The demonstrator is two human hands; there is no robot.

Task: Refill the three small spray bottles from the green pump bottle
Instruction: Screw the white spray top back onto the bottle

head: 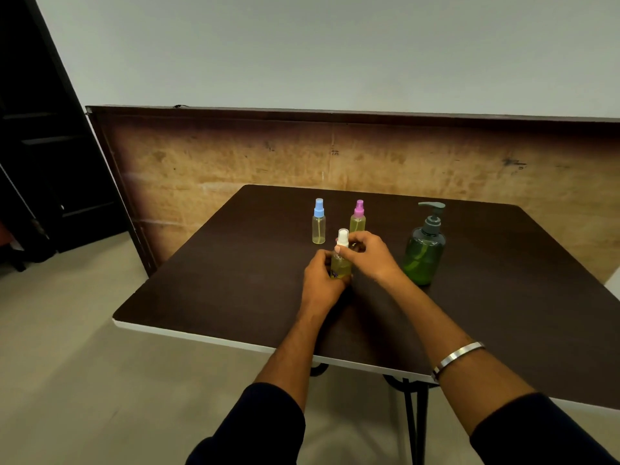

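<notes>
The white-capped bottle [341,263] is gripped low by the left hand [323,275], its cap pinched by the right hand [367,255], left of the green pump bottle [424,250].

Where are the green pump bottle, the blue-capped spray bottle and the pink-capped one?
green pump bottle [423,260]: head view, on its green body.
blue-capped spray bottle [318,229]: head view, on its clear body.
pink-capped spray bottle [359,208]: head view, on its pink cap.

No legible text, faint marks on the backboard [335,152] — unreadable
</notes>
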